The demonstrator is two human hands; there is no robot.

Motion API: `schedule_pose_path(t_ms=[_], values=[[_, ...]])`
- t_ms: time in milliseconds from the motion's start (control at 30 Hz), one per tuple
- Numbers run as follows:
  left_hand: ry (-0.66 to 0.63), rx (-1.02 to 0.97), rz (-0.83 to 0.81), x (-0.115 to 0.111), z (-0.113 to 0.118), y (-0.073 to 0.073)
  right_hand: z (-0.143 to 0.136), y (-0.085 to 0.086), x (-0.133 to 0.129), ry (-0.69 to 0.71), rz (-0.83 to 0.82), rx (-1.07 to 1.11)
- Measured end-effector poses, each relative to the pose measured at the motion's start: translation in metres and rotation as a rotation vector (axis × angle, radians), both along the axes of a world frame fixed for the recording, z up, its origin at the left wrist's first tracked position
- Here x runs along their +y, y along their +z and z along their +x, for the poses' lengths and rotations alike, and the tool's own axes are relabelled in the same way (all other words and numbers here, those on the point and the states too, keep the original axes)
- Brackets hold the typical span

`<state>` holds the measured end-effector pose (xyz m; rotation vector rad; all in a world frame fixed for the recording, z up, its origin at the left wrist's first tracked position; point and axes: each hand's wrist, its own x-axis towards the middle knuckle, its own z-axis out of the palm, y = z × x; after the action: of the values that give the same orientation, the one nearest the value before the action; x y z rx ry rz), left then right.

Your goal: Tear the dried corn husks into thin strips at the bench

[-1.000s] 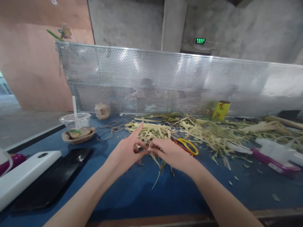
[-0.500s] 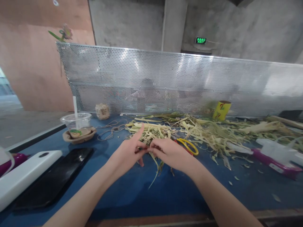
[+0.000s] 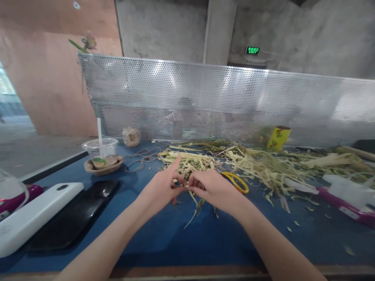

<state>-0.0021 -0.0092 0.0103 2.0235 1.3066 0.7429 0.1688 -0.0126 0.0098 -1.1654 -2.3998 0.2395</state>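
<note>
Left hand (image 3: 158,188) and right hand (image 3: 218,188) both fingertip-pinch a small pale piece (image 3: 186,186) at the husk pile's (image 3: 195,160) 6 o'clock; looks like fine two-handed shaping, next move probably needs steady pinches.

Glare streaks the perforated panel (image 3: 222,103), and soft shadow dims the tabletop (image 3: 175,244).

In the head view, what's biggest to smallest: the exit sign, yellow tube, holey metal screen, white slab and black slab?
1. Holey metal screen
2. White slab and black slab: too alike to rank
3. Yellow tube
4. Exit sign
</note>
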Motion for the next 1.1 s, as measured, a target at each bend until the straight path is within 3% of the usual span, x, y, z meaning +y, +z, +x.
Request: schedule_pose_path(t_ms=[367, 700, 900, 1100], values=[[-0.065, -0.052, -0.010, 0.002, -0.004, -0.008, -0.003, -0.001, 0.000, 0.009, 0.117, -0.192], [-0.065, 0.034, 0.054, -0.001, -0.004, -0.001, -0.001, 0.000, 0.000, -0.003, 0.058, -0.058], [-0.040, 0.054, 0.034, -0.003, -0.002, 0.005, -0.001, -0.002, 0.001, 0.051, 0.137, -0.140], [-0.051, -0.006, 0.009, -0.003, -0.004, 0.002, 0.001, -0.003, 0.003, 0.024, 0.154, -0.142]])
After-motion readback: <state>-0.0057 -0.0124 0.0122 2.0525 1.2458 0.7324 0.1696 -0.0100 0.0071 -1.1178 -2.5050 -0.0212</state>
